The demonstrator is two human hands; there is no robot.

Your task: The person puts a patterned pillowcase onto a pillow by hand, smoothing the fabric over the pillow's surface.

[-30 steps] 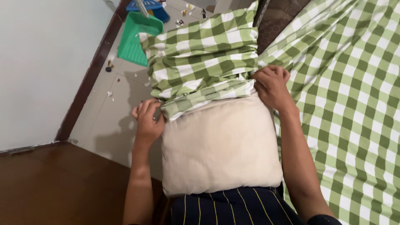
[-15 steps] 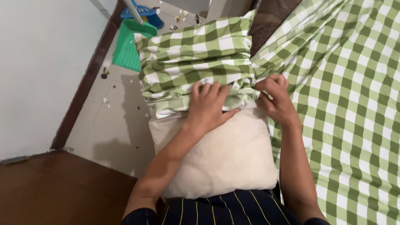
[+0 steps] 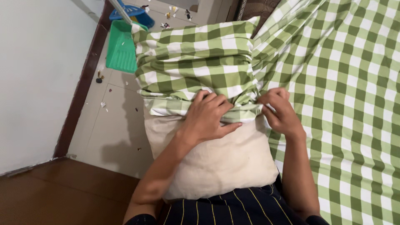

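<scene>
A cream pillow rests against my lap, its far half inside a green and white checked pillowcase. My left hand lies across the middle of the case's bunched open edge, fingers gripping the cloth. My right hand pinches the same edge at the pillow's right corner. Both hands hold the fabric over the pillow's upper part. The near half of the pillow is bare.
A bed with a matching green checked sheet fills the right side. On the tiled floor at the left lie scraps of litter, a green dustpan and a blue one. A white wall and dark wood surface border the left.
My left hand moved from the pillow's left corner to the middle of the case's edge. The case has come a little further down the pillow. My right hand stayed at the right corner.
</scene>
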